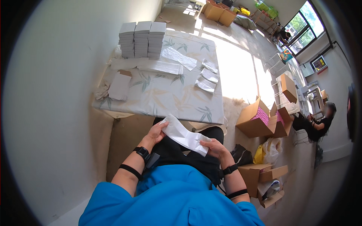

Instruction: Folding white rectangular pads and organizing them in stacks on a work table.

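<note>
Above my lap, in front of the table's near edge, a long white strip (pixel 185 136), perhaps a flat paper or plastic sleeve, stretches between my hands. My left hand (pixel 156 132) pinches its upper left end, with the fingers closed on it. At the lower right end, my right hand (pixel 215 147) grips it with the thumb on top. The strip is creased and sags slightly in the middle. Beyond it stands a table (pixel 158 100) under a white cloth with leaf patterns. A white open-ended box (pixel 120 86) lies near its left edge.
Tall stacks of white boxes (pixel 141 40) stand at the table's far left. White strips (pixel 160 67) lie before them, and several folded white pieces (pixel 207 76) at the right. Cardboard cartons (pixel 252 119) with pink wrap sit on the floor. A person (pixel 316 122) sits at far right.
</note>
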Tool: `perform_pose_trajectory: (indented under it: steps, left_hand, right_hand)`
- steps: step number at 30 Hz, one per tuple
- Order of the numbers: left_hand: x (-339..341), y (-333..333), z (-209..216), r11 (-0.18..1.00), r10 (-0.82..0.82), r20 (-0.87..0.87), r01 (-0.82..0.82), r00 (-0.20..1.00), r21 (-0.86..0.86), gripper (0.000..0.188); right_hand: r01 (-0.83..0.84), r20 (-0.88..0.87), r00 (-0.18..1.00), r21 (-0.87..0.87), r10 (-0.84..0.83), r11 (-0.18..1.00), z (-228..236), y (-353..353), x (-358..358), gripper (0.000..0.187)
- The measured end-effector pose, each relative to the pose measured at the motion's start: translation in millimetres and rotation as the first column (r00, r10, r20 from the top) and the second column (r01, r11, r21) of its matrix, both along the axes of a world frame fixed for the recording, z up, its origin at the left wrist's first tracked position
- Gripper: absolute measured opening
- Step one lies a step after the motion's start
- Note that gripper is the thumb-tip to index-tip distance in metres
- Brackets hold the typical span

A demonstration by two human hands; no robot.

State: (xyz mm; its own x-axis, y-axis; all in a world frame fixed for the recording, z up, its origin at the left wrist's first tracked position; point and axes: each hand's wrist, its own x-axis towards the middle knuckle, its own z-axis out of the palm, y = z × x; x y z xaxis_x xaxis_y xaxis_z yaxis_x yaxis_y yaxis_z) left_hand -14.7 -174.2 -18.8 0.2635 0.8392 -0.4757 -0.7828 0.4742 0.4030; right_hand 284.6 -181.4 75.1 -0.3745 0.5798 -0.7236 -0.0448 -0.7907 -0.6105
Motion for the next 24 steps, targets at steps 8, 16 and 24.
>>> perform_pose_trajectory:
  steps: [8,16,24]
  left_hand:
    - [-32.3,-77.3,0.0,0.997,0.044,-0.385,-0.064,0.922,-0.039,0.024]
    - [-24.4,-89.8,20.7,0.997,0.070,-0.376,-0.049,0.924,0.064,0.024]
    - [-15.9,-68.4,40.8,0.996,-0.082,-0.537,0.084,0.840,-0.021,0.024]
  right_hand:
    - [-0.091,0.120,0.989,0.026,0.088,0.995,-29.2,-16.6,-6.1,0.030]
    - [-0.049,0.072,0.997,0.248,0.032,0.968,-56.0,-12.2,3.9,0.019]
    - [-0.040,0.072,0.997,0.344,0.017,0.938,-50.6,7.9,30.9,0.015]
